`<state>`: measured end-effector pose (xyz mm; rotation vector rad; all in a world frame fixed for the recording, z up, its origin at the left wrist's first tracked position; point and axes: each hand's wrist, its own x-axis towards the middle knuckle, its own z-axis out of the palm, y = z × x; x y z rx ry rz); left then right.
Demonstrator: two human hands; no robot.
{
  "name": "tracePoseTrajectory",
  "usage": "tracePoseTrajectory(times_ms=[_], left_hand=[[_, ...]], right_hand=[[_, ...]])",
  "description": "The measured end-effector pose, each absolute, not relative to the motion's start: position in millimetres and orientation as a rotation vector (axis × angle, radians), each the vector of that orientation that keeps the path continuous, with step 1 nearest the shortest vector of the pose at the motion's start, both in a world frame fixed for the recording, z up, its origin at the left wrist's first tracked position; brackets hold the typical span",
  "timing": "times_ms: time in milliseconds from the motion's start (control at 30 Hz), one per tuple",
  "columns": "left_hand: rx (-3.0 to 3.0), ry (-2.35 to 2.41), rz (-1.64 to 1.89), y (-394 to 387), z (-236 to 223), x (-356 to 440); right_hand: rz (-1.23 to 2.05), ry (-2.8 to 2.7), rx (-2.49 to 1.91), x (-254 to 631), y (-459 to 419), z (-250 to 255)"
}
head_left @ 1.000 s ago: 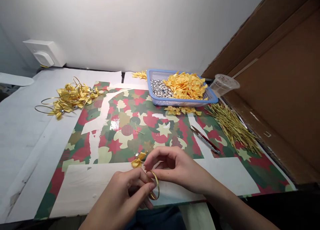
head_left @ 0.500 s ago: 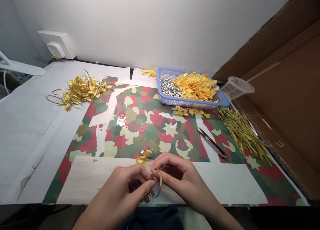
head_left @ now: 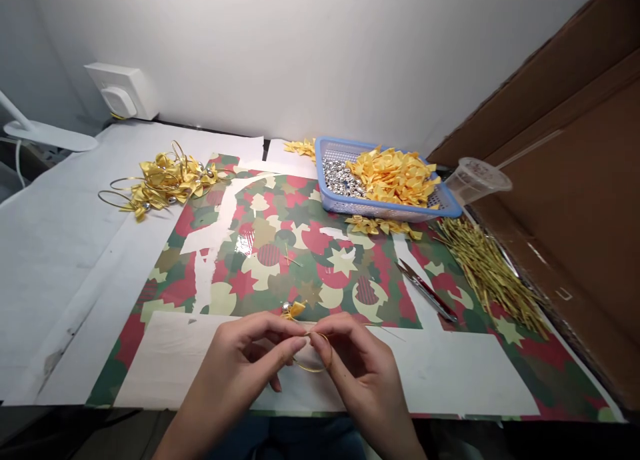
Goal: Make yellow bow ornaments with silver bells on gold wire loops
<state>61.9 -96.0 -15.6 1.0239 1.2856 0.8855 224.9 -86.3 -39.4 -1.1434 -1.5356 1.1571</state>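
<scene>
Right now, the left hand [head_left: 240, 360] and right hand [head_left: 360, 370] are working close together, their fingers [head_left: 300, 343] pinching nearly shut on a thin gold wire ring [head_left: 307, 369] just beside a yellow satin bow [head_left: 296, 309] and silver bell [head_left: 286, 307]. They are holding these over a white paper sheet [head_left: 440, 373] lying on patterned wrapping paper [head_left: 340, 260].

Worn on the head, aimed forward and down across the desk [head_left: 55, 260], close above the left hand [head_left: 240, 360] and right hand [head_left: 363, 367] at 6 o'clock, white wall [head_left: 300, 47] at 12 o'clock, cardboard panel [head_left: 565, 200] at 3 o'clock.
</scene>
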Motion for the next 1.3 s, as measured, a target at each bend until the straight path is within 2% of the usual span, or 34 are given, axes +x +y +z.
tracePoseTrajectory(times_ms=[467,1300], left_hand=[[1.172,1.339,0.951,-100.5,-15.3,62.8],[1.22,1.298,0.891,-103.1,-16.6,62.0]], right_hand=[[1.235,-1.28,-1.234,225.6,-93.1,-32.5],[1.186,-1.411,-1.213,227.8,-89.0,-34.6]])
